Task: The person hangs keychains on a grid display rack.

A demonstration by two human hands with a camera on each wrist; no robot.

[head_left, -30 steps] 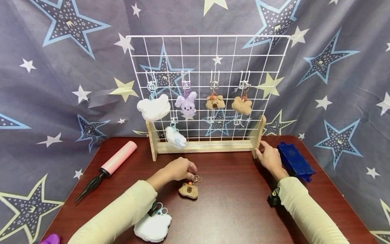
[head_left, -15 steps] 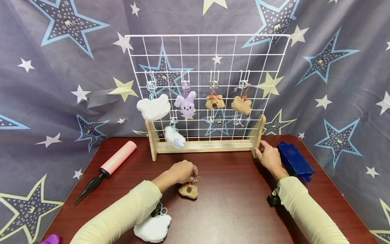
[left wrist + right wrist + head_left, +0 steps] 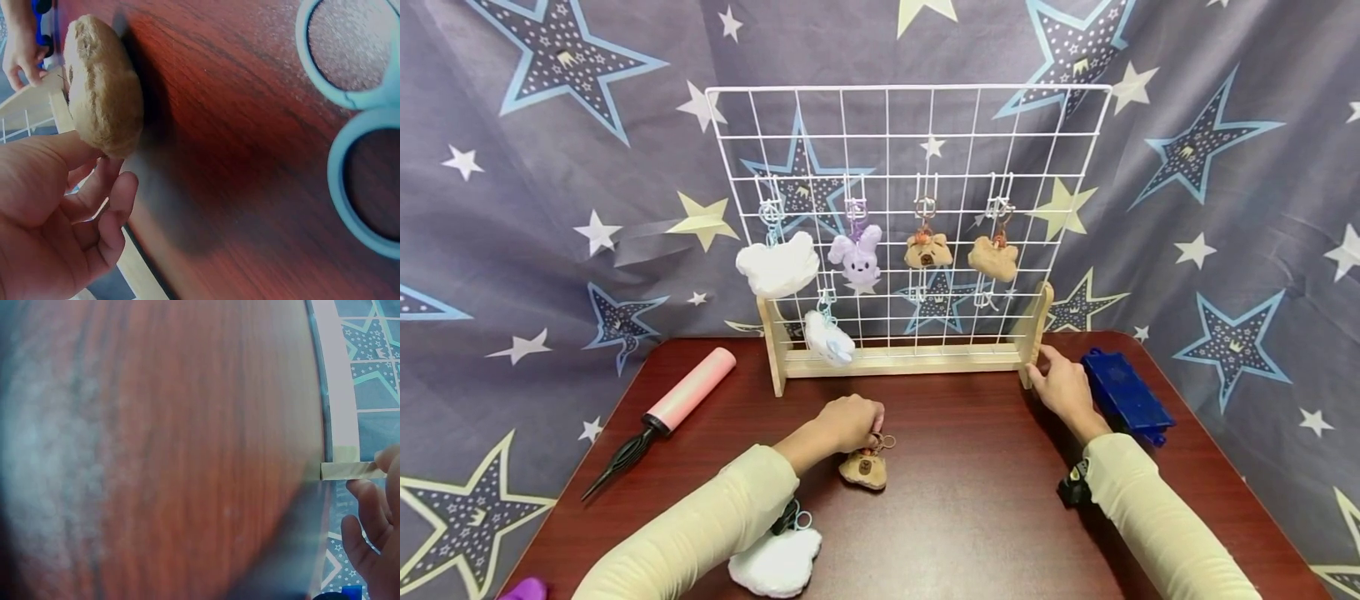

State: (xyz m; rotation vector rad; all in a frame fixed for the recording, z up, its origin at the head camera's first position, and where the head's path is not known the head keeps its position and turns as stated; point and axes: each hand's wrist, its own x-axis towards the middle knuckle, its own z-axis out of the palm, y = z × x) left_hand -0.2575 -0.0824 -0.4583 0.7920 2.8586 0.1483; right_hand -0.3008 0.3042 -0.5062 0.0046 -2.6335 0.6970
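My left hand (image 3: 847,422) pinches the top of a small brown plush animal keychain (image 3: 862,472), right by its gold rings (image 3: 887,441). In the left wrist view the plush body (image 3: 103,87) hangs from thumb and fingers, close over the table; its clip is hidden behind the fingers. My right hand (image 3: 1064,385) holds the right wooden leg (image 3: 1038,333) of a white wire grid rack (image 3: 910,86), with thumb and a finger on either side of the leg (image 3: 350,470). A white plush keychain (image 3: 778,562) lies near my left forearm, its pale blue rings (image 3: 350,100) large in the left wrist view.
Plush keychains hang on the rack's hooks: white (image 3: 778,265), lilac bunny (image 3: 859,257), two brown (image 3: 928,250), and a lower white one (image 3: 829,338). A pink-and-black hand pump (image 3: 692,389) lies left, a blue tray (image 3: 1126,396) right. A purple object (image 3: 526,589) sits at bottom left.
My left hand has come down slightly and closed its fingertips on the top of the brown plush keychain. The right hand stays at the rack's leg.
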